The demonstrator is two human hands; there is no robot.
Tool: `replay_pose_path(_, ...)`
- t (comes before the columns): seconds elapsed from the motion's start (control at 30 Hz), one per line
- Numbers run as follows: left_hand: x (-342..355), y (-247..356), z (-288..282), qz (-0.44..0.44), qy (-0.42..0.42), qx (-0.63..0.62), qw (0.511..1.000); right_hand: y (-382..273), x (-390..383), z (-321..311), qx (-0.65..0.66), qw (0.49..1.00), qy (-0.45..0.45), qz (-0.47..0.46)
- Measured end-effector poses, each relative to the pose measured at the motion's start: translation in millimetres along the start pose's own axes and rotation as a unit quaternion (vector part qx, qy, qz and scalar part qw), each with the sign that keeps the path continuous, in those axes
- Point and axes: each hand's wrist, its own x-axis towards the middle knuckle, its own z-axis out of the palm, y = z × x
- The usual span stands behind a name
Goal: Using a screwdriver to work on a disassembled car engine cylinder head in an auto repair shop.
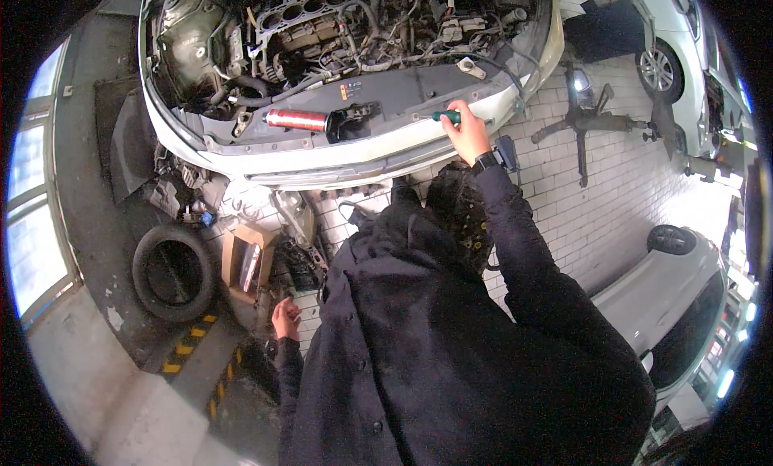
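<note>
My right hand [464, 132] grips a small green-handled tool [443, 117] over the dark plastic panel [403, 96] at the front of a white car's open engine bay [338, 31]. To its left on that panel lies a red cylinder with a black end [296, 120]. My left hand [287, 317] hangs low at the left, fingers loosely curled and apart with nothing visible in them, below an open cardboard box [237, 257] with an item inside.
A loose tire [171, 273] lies at the left near yellow-black floor stripes [183, 345]. Car parts [169, 192] crowd the tiled floor under the bumper. A metal stand [580, 124] and two other white cars [668, 297] are at the right.
</note>
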Motion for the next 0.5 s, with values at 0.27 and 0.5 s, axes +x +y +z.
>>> replay_pose_path(0.27,3,0,14,0.011,-0.033,0.016,0.999,-31,20,0,-0.198,0.975,-0.034,-0.091)
replay_pose_path(0.5,15,30,34,0.045,-0.033,0.006,0.998,-37,58,11,-0.289,0.936,-0.185,-0.075)
